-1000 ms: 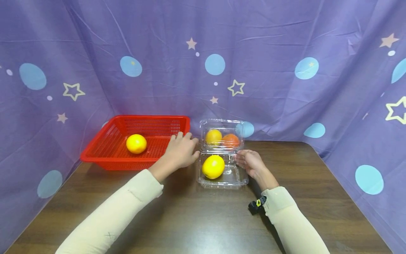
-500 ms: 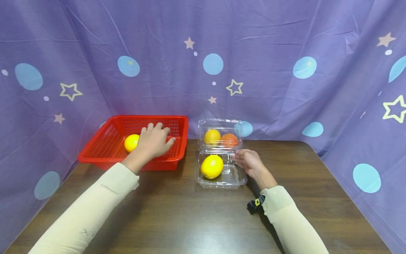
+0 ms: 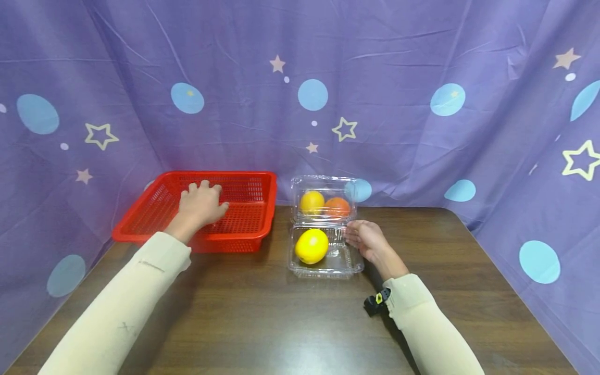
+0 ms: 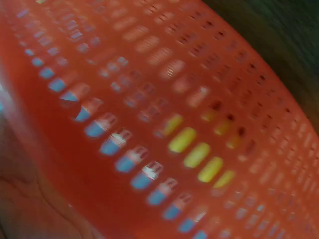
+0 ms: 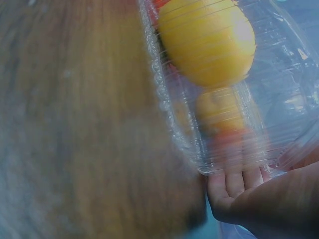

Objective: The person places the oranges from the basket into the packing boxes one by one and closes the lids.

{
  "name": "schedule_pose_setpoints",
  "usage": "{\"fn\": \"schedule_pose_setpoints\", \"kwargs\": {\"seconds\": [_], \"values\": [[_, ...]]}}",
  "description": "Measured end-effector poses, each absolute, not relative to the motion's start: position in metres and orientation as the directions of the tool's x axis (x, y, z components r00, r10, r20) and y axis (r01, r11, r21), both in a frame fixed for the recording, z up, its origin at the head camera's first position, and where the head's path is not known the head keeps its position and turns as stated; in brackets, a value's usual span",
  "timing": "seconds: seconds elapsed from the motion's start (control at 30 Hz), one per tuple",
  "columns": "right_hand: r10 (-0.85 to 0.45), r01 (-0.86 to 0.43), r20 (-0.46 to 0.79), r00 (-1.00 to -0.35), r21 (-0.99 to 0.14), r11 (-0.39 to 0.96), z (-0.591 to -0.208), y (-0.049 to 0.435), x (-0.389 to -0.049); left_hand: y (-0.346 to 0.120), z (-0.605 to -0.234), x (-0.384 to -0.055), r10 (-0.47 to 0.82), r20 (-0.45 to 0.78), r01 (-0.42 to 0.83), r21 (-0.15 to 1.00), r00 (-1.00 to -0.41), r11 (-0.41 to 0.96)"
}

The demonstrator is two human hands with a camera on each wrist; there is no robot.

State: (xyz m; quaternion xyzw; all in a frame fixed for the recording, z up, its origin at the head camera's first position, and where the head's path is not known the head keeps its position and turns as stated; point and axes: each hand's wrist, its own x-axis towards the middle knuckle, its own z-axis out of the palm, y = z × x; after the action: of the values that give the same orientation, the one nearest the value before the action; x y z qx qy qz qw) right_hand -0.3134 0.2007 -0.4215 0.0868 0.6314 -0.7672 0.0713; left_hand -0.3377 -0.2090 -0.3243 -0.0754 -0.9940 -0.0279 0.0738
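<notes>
My left hand [image 3: 199, 205] reaches into the red perforated basket [image 3: 262, 232], its fingers spread. In the head view it hides the yellow fruit there; yellow [image 4: 197, 154] shows through the basket's slots in the left wrist view. With fingers extended, my right hand [image 3: 367, 239] touches the right side of a clear plastic clamshell box [image 3: 347, 263] near the hinge. Inside the box's base lies a yellow oval fruit [image 3: 311, 246]. Another yellow fruit [image 3: 312, 202] and an orange-red fruit [image 3: 337, 207] show through the raised lid; whether in or behind it, I cannot tell.
A brown wooden table [image 3: 281, 323] carries the basket and box, with the basket left of the box. Directly behind hangs a purple patterned curtain [image 3: 384, 104]. A small black device [image 3: 376, 302] is at my right wrist.
My left hand has moved left from beside the box to over the basket, covering the yellow fruit there. My right hand stays at the box's side.
</notes>
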Motion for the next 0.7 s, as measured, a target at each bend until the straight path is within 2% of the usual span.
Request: {"fn": "schedule_pose_setpoints", "kwargs": {"seconds": [0.13,0.43,0.7], "values": [[-0.011,0.215,-0.217,-0.976,-0.956,-0.197,-0.422,0.202,-0.314,-0.223,-0.330,-0.345,0.115,0.099,0.123,0.072,-0.988,0.990],[-0.009,0.228,-0.231,-0.973,-0.952,-0.203,-0.420,0.201,-0.314,-0.241,-0.335,-0.356,0.057,-0.114,0.042,0.131,-0.992,0.991],[-0.009,0.224,-0.227,-0.974,-0.953,-0.205,-0.421,0.202,-0.314,-0.238,-0.339,-0.362,0.023,-0.192,-0.002,0.130,-0.981,0.992]]}}
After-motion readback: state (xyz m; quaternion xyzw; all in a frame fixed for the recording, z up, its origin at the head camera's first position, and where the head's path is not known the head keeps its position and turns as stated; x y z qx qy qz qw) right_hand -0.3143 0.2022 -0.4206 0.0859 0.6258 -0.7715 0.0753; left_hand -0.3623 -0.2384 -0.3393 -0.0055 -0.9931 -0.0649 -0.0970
